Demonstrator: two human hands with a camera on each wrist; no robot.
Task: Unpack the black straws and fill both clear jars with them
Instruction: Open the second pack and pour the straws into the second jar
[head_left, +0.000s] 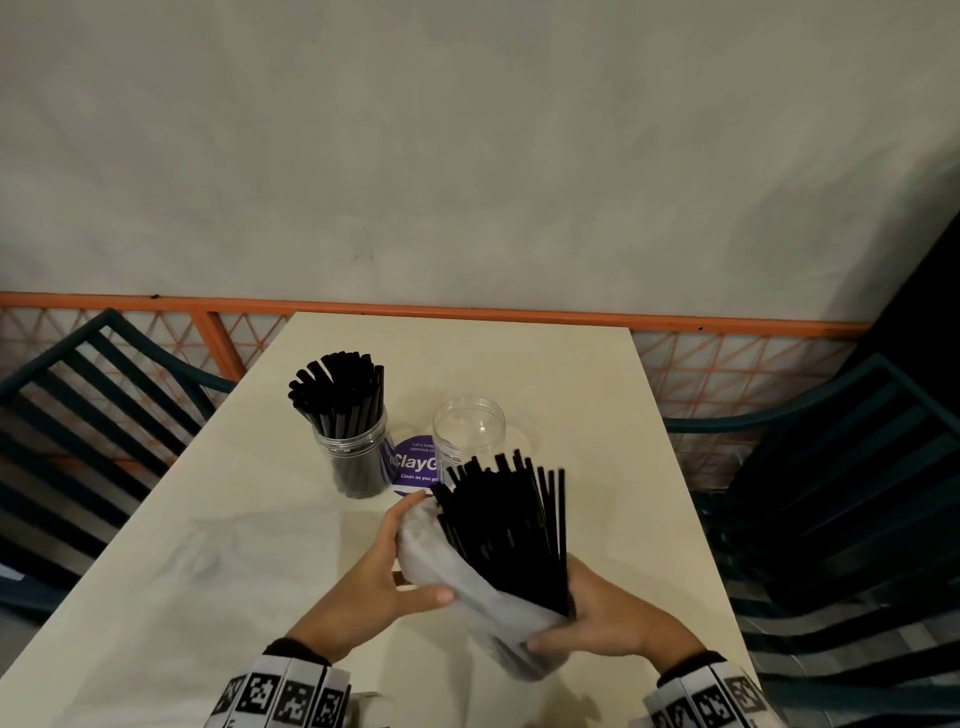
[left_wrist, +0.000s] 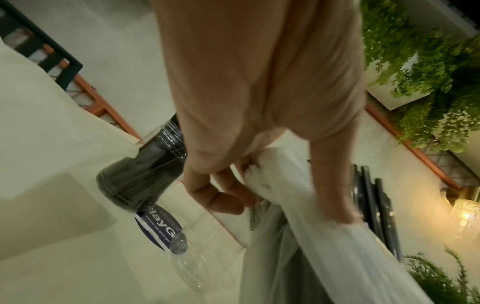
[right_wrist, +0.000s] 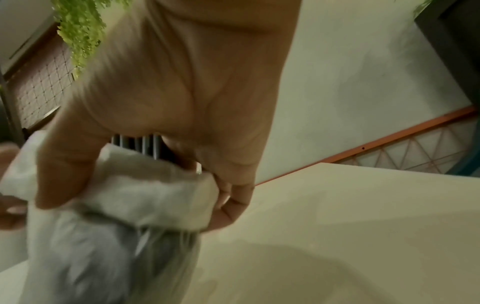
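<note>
Black straws: a bundle (head_left: 506, 530) fans out of a clear plastic wrapper (head_left: 457, 582), tips toward 12 o'clock, held above the near half of the table (head_left: 597, 395).
Wrapper: bunched down round the lower part of the bundle; its closed end points to about 5 o'clock, toward the person.
Left hand: the left hand (head_left: 374, 577) sits at 9 o'clock of the bundle, thumb and fingers pinching the gathered plastic at the wrapper's open end.
Right hand: the right hand (head_left: 605, 618) sits at 4 o'clock of the bundle, fingers wrapped round the wrapper and the straw bases inside it; the wrist view is blurred, so the exact finger placement is probably as read from the head view.
Empty jar: a clear jar (head_left: 468, 431) stands upright at 12 o'clock, just beyond the straw tips.
Filled jar: a second clear jar (head_left: 358, 457) packed with black straws stands at 10 o'clock.
Sticker: a round purple sticker (head_left: 413, 465) lies flat between the two jars.
</note>
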